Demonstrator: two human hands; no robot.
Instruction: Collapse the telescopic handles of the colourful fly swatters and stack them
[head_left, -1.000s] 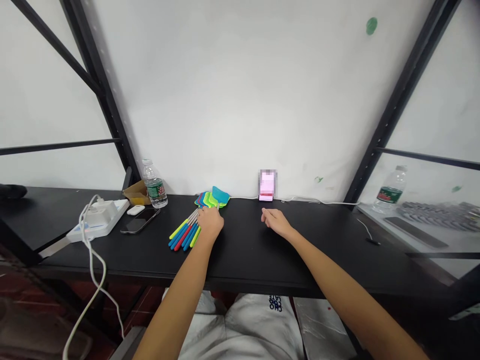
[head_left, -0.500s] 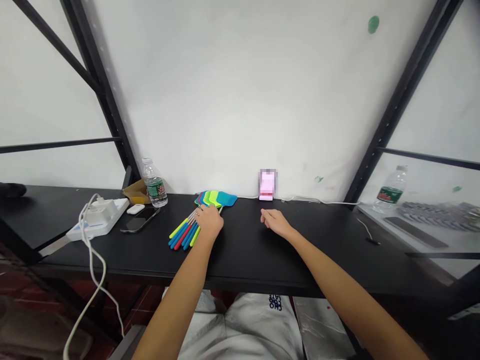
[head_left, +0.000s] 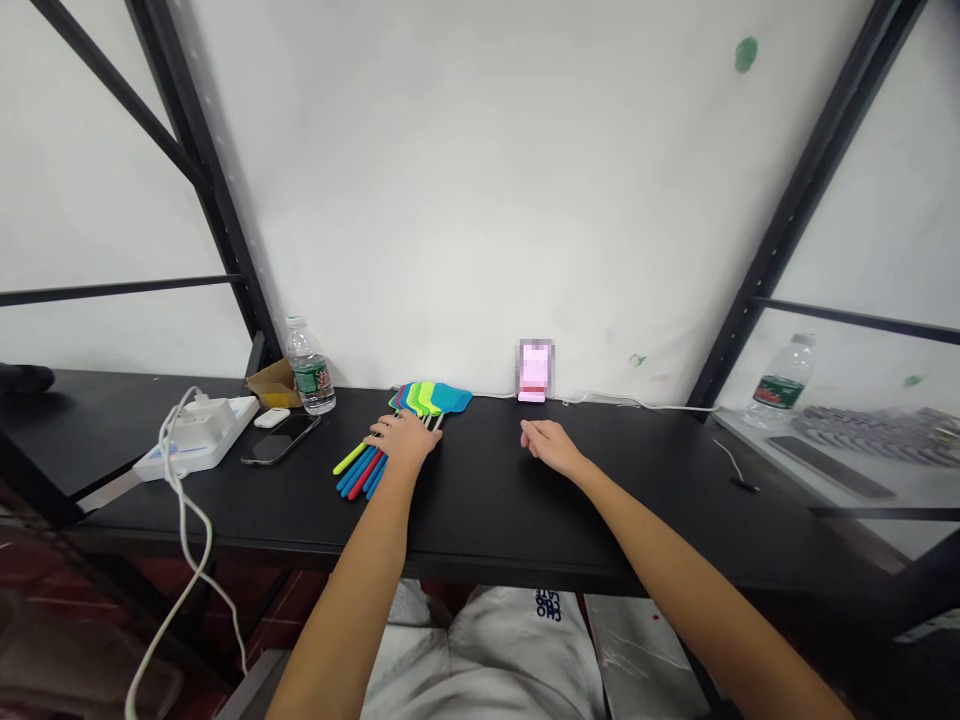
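A fanned bundle of small fly swatters (head_left: 431, 398) lies on the black table (head_left: 480, 510) near the wall, with teal, green and blue heads and yellow, blue and red handles (head_left: 358, 470). My left hand (head_left: 403, 438) lies flat across the thin shafts of the bundle, fingers stretched out to the left. My right hand (head_left: 550, 444) rests on the table to the right of the bundle, fingers loosely curled, holding nothing.
A pink phone on a stand (head_left: 535, 370) leans at the wall with a white cable (head_left: 637, 403). At the left are a water bottle (head_left: 307, 368), a dark phone (head_left: 279, 440), a white earbud case (head_left: 271, 419), a power strip (head_left: 199, 435). Another bottle (head_left: 780, 380) stands right.
The teal swatter head that stood raised has dropped flat onto the fan. My left hand has slid left and spread flat over the shafts. My right hand has stayed put.
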